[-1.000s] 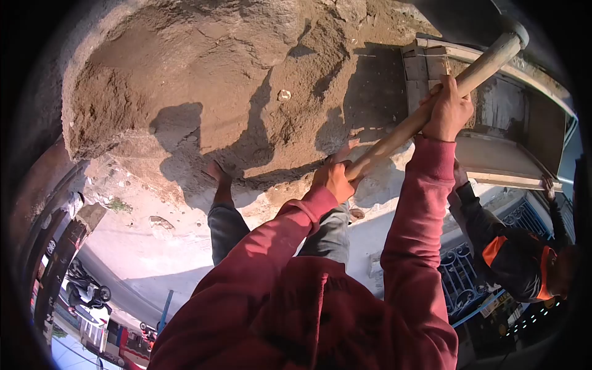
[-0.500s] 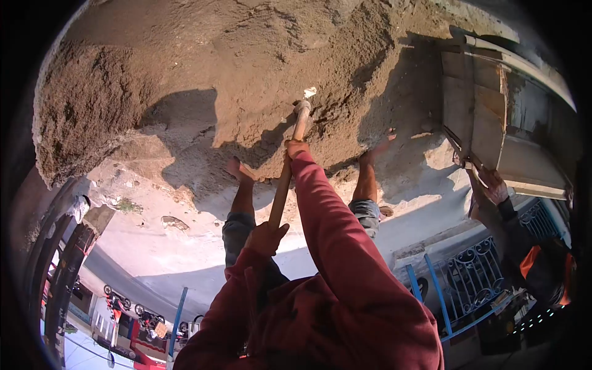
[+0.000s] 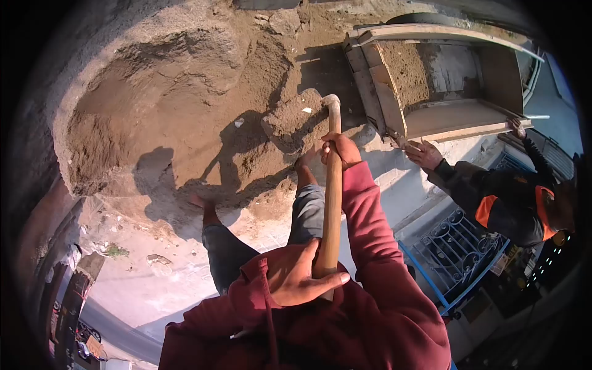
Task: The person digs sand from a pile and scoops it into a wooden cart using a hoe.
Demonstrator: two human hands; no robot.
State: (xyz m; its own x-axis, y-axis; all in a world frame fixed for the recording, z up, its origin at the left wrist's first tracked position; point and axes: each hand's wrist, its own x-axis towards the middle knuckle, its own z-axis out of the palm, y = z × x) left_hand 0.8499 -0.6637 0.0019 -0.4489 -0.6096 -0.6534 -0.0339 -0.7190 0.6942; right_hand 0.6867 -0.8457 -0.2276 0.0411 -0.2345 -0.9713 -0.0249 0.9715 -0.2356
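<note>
A hoe with a long wooden handle [image 3: 333, 191] runs up from my body to a metal collar. A lump of damp sand [image 3: 293, 123] covers its blade, which I cannot make out. My right hand [image 3: 342, 151] is wrapped round the upper handle. Lower down, near the handle's butt end, my left hand [image 3: 296, 274] holds it more loosely, thumb and fingers partly spread. Close to the right of the loaded blade stands a wooden-sided cart [image 3: 388, 92] with some sand inside.
A broad sand pile [image 3: 154, 105] spreads ahead and left, my bare feet at its edge. A co-worker [image 3: 518, 197] in dark clothes with orange patches has both hands at the cart's side. A blue metal gate [image 3: 456, 253] is at the right.
The hoe's head has come up out of the pile with sand on it and swung right, towards the cart. My view has turned right, showing more of the cart and co-worker.
</note>
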